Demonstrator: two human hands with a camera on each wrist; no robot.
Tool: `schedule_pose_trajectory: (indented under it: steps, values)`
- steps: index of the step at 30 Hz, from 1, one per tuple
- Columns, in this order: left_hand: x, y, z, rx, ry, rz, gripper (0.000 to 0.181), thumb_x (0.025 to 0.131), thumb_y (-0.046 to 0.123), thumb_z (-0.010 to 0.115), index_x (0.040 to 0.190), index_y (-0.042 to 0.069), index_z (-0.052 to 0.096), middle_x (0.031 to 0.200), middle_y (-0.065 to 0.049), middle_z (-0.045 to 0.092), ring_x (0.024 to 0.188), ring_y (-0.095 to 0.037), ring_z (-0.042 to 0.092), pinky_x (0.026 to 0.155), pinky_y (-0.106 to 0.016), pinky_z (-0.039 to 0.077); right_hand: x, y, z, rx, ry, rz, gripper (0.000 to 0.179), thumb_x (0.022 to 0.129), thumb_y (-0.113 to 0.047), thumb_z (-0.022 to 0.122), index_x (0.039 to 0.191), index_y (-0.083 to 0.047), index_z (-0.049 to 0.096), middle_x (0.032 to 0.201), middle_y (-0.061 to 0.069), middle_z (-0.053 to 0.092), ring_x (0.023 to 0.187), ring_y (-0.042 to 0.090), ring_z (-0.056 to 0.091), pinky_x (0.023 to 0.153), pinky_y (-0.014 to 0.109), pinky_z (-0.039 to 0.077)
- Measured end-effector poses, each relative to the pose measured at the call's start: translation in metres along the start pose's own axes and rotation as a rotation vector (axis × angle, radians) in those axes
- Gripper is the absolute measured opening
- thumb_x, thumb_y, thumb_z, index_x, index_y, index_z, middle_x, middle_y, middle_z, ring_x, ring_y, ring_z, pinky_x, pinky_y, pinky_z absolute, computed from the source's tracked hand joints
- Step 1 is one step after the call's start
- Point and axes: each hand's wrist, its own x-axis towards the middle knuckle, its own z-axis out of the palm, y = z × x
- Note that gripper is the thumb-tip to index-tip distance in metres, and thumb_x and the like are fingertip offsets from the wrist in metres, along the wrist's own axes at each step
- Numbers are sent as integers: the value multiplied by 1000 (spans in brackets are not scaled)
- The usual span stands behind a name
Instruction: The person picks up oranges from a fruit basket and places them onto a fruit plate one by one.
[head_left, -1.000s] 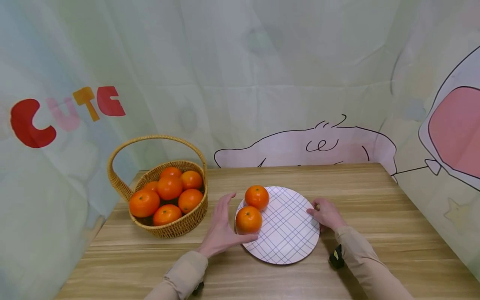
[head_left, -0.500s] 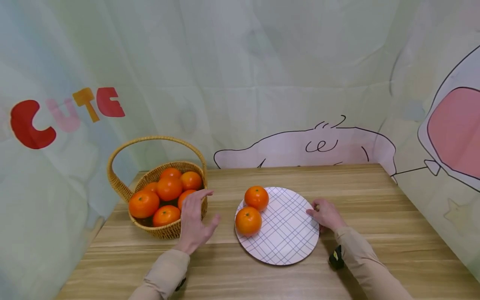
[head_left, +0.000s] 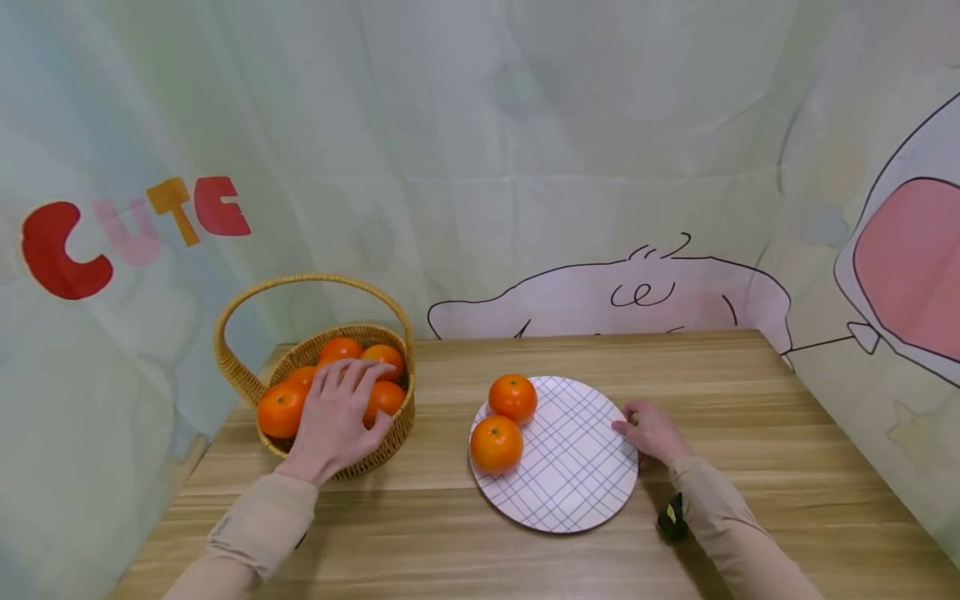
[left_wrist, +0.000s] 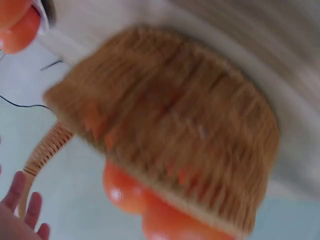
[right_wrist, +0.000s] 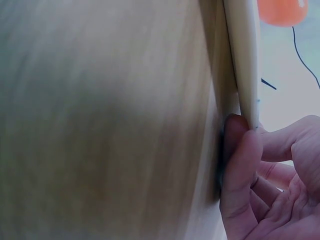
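Note:
Above the wicker basket [head_left: 397,431] at the left, my left hand [head_left: 335,422] reaches over several oranges [head_left: 282,409]. Its fingers are spread and bent a little, with no fruit gripped; whether the fingertips touch one I cannot tell. The left wrist view shows the basket wall [left_wrist: 190,115] large and blurred, with the fingers [left_wrist: 35,207] apart at lower left. My right hand [head_left: 652,433] pinches the right rim of a white plate [head_left: 577,458] with blue crossed lines. In the right wrist view, thumb and fingers hold the plate edge [right_wrist: 245,60]. Two oranges [head_left: 497,445] sit on the plate's left side.
The basket's tall arched handle [head_left: 315,277] rises over its back. A wooden table [head_left: 480,558] carries everything. Behind it and at both sides hangs a printed curtain [head_left: 480,167] with letters and cartoon drawings.
My left hand has moved left, away from the two oranges on the plate, to above the basket. My right hand has stayed on the plate rim.

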Motion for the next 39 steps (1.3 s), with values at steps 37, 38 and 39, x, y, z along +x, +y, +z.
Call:
schedule_pose_trajectory:
  steps: [37, 38, 39]
  values:
    - [51, -54, -18, 296, -810, -82, 79, 75, 29, 82, 145, 12, 49, 146, -24, 46, 123, -52, 51, 94, -68, 44, 2, 1, 1, 3, 4, 12, 16, 98, -15, 63, 101, 0, 58, 81, 13, 58, 54, 17, 56, 45, 27, 50]
    - [51, -54, -18, 287, -833, -96, 80, 75, 25, 82, 146, 12, 48, 147, -25, 44, 124, -53, 49, 93, -68, 45, 2, 1, 1, 2, 6, 9, 16, 98, -15, 63, 101, 0, 59, 81, 13, 59, 53, 17, 56, 45, 27, 50]
    - [51, -53, -17, 280, -857, -109, 80, 75, 21, 82, 147, 12, 47, 148, -25, 43, 126, -53, 48, 92, -67, 45, 2, 0, 0, 1, 6, 5, 16, 98, -15, 63, 102, 0, 59, 81, 13, 59, 53, 17, 57, 45, 27, 51]
